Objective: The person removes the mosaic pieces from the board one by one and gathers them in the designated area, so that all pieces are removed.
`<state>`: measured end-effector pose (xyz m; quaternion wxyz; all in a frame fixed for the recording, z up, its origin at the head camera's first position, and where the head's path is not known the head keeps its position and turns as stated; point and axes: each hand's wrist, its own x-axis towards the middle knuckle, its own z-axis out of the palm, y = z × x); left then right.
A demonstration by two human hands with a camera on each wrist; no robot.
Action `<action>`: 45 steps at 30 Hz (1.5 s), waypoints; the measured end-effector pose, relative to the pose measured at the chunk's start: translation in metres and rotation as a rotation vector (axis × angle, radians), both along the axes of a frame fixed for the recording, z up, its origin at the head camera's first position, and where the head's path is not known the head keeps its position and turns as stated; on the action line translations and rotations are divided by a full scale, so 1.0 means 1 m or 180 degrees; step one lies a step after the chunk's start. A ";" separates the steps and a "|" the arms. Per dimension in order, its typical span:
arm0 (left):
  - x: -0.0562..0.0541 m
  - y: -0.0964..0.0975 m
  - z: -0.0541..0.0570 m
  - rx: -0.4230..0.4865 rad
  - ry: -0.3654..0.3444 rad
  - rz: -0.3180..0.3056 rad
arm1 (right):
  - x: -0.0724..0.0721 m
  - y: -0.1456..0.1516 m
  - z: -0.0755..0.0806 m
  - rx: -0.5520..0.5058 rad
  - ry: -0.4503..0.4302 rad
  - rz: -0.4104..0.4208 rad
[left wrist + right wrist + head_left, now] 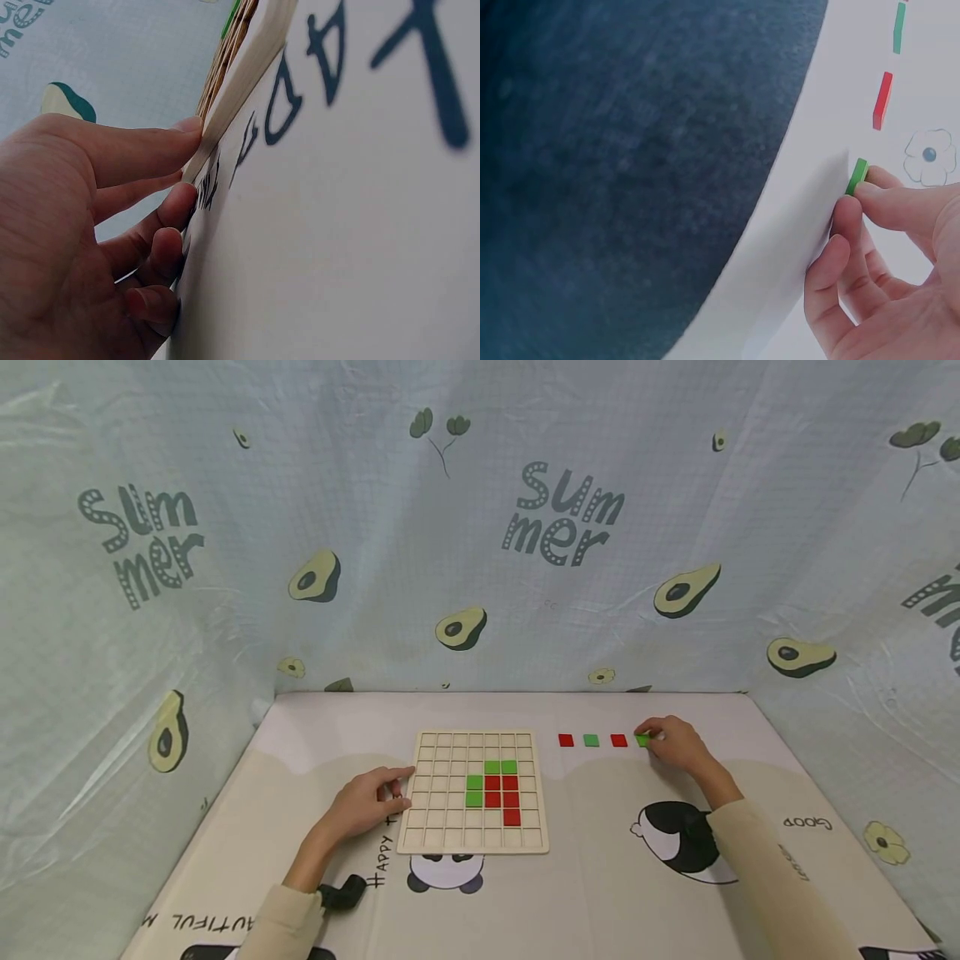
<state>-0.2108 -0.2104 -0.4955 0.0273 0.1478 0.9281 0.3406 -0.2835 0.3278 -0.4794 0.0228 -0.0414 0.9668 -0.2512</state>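
A pale wooden grid board (472,851) lies on the table, with several red tiles (512,817) and several green tiles (474,798) in its cells. My left hand (363,800) rests at the board's left side, thumb and fingertips touching the edge. Up close in the left wrist view, the thumb lies against the board's wooden side (244,71). Off to the right, my right hand (677,746) pinches a green square tile (857,176) between thumb and fingers, at the right end of a row of tiles. Whether that tile touches the table is unclear.
Left of the pinched tile, the row holds a red tile (618,740), a green tile (592,740) and another red tile (566,740). A printed cloth (592,860) covers the table. Patterned curtains (480,527) hang behind and at both sides.
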 end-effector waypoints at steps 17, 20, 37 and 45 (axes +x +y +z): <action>0.000 0.000 0.000 0.0024 0.0008 -0.0001 | 0.001 0.000 0.001 -0.0011 0.0012 0.0017; 0.001 -0.001 0.000 0.0042 0.0034 -0.0021 | 0.001 0.000 0.001 -0.0004 0.0033 0.0010; 0.001 0.000 0.002 0.0044 0.0004 -0.0003 | 0.002 -0.012 0.012 0.0081 0.0258 0.0143; 0.000 0.000 0.000 0.0049 -0.0018 0.0024 | 0.002 -0.028 0.021 0.0085 0.0378 0.0303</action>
